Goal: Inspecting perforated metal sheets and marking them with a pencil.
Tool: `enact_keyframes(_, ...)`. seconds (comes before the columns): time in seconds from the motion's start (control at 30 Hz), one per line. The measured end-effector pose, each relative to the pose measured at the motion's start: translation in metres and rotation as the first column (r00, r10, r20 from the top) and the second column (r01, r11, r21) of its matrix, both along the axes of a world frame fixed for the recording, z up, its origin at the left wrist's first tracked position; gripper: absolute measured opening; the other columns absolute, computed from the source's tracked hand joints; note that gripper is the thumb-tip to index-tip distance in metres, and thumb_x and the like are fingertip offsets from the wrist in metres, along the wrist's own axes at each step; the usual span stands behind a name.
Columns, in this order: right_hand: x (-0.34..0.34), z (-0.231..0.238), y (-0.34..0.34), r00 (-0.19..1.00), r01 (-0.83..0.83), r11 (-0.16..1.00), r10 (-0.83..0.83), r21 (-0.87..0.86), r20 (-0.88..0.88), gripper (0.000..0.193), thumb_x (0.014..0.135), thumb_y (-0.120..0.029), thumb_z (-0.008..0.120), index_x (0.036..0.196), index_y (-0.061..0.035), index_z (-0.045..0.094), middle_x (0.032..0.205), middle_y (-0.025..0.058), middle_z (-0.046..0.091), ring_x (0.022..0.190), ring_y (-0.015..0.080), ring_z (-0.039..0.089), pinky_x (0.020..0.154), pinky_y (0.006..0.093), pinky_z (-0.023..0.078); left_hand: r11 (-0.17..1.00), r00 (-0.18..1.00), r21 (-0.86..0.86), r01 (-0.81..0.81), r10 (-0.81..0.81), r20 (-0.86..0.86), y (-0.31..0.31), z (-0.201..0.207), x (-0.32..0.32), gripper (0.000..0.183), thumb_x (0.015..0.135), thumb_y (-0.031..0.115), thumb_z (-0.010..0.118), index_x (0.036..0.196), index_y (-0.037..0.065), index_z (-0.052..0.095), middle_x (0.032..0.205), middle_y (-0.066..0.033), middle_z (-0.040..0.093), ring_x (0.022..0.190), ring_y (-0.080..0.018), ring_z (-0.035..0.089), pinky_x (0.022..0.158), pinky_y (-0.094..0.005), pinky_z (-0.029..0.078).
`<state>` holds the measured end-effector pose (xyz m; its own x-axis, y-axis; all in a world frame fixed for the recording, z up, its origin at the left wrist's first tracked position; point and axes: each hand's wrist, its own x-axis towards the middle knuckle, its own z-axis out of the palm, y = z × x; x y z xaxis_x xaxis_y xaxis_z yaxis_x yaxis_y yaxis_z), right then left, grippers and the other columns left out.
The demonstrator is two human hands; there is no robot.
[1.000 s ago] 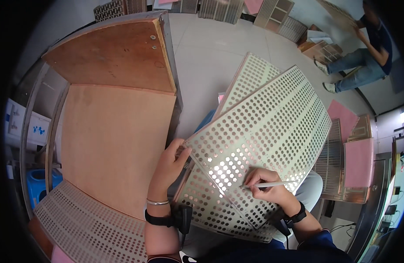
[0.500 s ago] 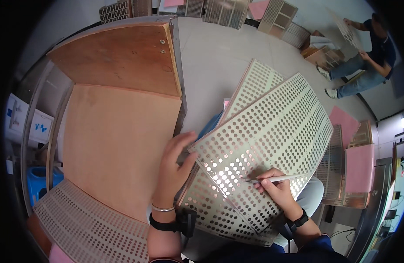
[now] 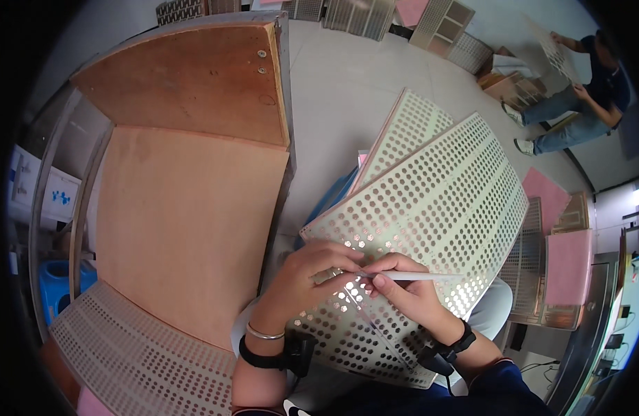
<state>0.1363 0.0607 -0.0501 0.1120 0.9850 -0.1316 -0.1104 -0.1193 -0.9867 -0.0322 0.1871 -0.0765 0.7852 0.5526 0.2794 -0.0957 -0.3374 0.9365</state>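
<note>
A large pale green panel (image 3: pixel 437 187), covered in rows of small dark and shiny flower-shaped spots, lies tilted across my lap. Under it are more such panels: one spotted panel (image 3: pixel 413 121) juts out at the far side. My right hand (image 3: pixel 411 297) is closed round a slim white pen-like tool (image 3: pixel 420 276), whose back end points right. Its tip meets the fingers of my left hand (image 3: pixel 302 277), which are pinched together over the panel's near left part. Whatever the left fingertips hold is too small to make out.
To my left stands a wooden-lined stand (image 3: pixel 194 215) with an upright board. A perforated sheet (image 3: pixel 146 353) rests at its near edge. A blue plastic container (image 3: pixel 63 281) is beyond. Another person (image 3: pixel 590 90) sits far right holding a panel. Pink sheets (image 3: pixel 569 267) and stacked panels line the right.
My left hand has moved right and inward from the panel's left corner and closed its fingers. My right hand has shifted left with the white tool, so both hands meet.
</note>
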Motion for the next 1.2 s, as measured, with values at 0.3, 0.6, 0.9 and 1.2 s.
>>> enact_keyframes(0.3,-0.005,-0.01,0.002,0.995,0.022,1.0,-0.022,0.006,-0.1,0.02,0.094,-0.014,0.056,0.105,0.0028,0.061,0.095,0.0081,0.064,0.086,0.0119,0.059,0.075,0.0245,0.048,0.991,0.999,-0.136,-0.018,0.014,-0.033,-0.001,0.0,-0.001,0.013,0.076,-0.001,0.07,0.085,0.003,0.063,0.102,-0.0074,0.067,0.08,-0.0108,0.062,0.065,-0.0233,0.047)
enact_keyframes(0.6,0.036,-0.005,-0.035,0.926,-0.038,0.988,-0.021,0.15,0.377,0.012,0.088,-0.002,0.057,0.097,0.0021,0.063,0.1,0.011,0.065,0.097,0.0176,0.06,0.085,0.0306,0.047,0.961,0.975,-0.165,-0.222,0.22,-0.031,0.009,-0.007,-0.008,0.004,0.082,-0.001,0.063,0.079,-0.001,0.061,0.099,-0.0109,0.067,0.083,-0.0145,0.062,0.074,-0.0255,0.049)
enact_keyframes(0.9,0.036,-0.02,-0.055,0.907,-0.061,0.978,-0.028,0.197,0.421,0.009,0.079,-0.003,0.069,0.085,-0.002,0.061,0.09,0.0109,0.065,0.084,0.0233,0.063,0.074,0.0339,0.049,0.855,0.866,-0.146,-0.498,0.497,-0.047,0.019,-0.023,-0.008,0.018,0.094,0.014,0.057,0.101,-0.003,0.06,0.101,-0.0059,0.064,0.087,-0.0083,0.057,0.076,-0.0224,0.045)
enact_keyframes(1.2,0.036,-0.021,-0.052,0.846,-0.108,0.957,-0.054,0.27,0.531,0.01,0.078,-0.002,0.068,0.08,-0.003,0.059,0.09,0.0105,0.065,0.085,0.0248,0.063,0.073,0.0334,0.05,0.871,0.887,-0.206,-0.446,0.399,-0.233,0.014,-0.022,-0.005,0.019,0.088,0.005,0.06,0.106,0.0,0.061,0.091,-0.006,0.066,0.08,-0.0098,0.061,0.07,-0.023,0.049)
